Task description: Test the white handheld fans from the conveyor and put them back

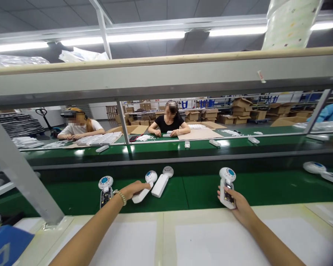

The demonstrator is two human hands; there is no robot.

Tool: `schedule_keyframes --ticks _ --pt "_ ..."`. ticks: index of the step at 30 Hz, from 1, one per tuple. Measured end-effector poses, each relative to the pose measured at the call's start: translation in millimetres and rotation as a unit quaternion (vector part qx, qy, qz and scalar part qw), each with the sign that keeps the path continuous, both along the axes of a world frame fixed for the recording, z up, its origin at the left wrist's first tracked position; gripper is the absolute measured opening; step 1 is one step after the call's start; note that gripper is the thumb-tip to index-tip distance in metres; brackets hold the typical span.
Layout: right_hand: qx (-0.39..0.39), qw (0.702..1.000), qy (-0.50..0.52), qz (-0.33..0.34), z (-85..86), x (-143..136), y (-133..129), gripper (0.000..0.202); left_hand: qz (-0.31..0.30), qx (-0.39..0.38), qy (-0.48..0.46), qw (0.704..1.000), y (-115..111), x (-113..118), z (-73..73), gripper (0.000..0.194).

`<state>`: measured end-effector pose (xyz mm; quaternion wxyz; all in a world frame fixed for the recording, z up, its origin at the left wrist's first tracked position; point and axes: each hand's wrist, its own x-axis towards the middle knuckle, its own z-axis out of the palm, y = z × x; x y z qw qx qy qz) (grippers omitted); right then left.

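Note:
My left hand (134,188) is closed over the body of a white handheld device (151,176) with a round, blue-centred head. My right hand (240,203) grips another white device (227,173), its fingers around the handle; the front is uncovered and a dark circuit board shows. Right beside my left hand lies a closed white device (161,183), tilted on the green belt (194,188). To the left of my left wrist is one more device (106,181) with its circuit board bare, partly hidden by my forearm.
A white device (315,168) lies at the far right. White panels (199,236) cover the near bench. A slanted metal post (22,166) stands at left, over a blue item (9,244). Across a second belt (155,153) sit two co-workers (170,120) among small white parts.

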<state>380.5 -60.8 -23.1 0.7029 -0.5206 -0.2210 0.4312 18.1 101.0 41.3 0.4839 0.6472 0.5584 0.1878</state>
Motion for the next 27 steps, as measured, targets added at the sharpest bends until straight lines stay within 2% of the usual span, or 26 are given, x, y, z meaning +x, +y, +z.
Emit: schedule_keyframes --ticks 3,6,8,10,14,17,20,23,27 --pt "0.013 0.998 0.033 0.044 6.1 -26.5 -6.4 0.042 -0.013 -0.064 -0.044 0.997 -21.2 -20.1 10.8 0.032" --pt "0.034 0.997 0.029 0.065 9.9 -60.9 -4.8 0.053 -0.049 -0.1 -0.128 0.985 -47.4 -22.5 14.7 0.04" --pt "0.04 0.995 0.042 0.085 10.8 -88.6 1.6 0.056 -0.072 -0.134 -0.197 0.968 -62.3 -12.3 13.1 0.043" --pt "0.042 0.99 0.06 0.119 11.0 -116.9 9.6 0.056 -0.07 -0.157 -0.244 0.954 -72.7 4.1 7.8 0.043" --pt "0.036 0.975 0.071 0.208 12.5 -156.3 19.0 0.058 -0.041 -0.148 -0.35 0.924 -79.9 33.9 -12.4 0.04" --pt "0.036 0.963 0.062 0.261 14.1 -161.8 18.0 0.063 -0.008 -0.134 -0.398 0.907 -80.3 40.9 -30.2 0.041" --pt "0.033 0.958 0.051 0.28 14.2 -157.4 14.9 0.062 -0.007 -0.133 -0.415 0.9 -81.2 39.0 -43.2 0.039" --pt "0.015 0.959 0.028 0.282 11.9 -155.4 14.2 0.062 -0.026 -0.135 -0.408 0.903 -82.4 36.8 -49.4 0.038" --pt "0.012 0.961 0.008 0.276 7.1 -156.5 15.1 0.065 -0.029 -0.134 -0.384 0.913 -84.3 36.5 -49.3 0.041"
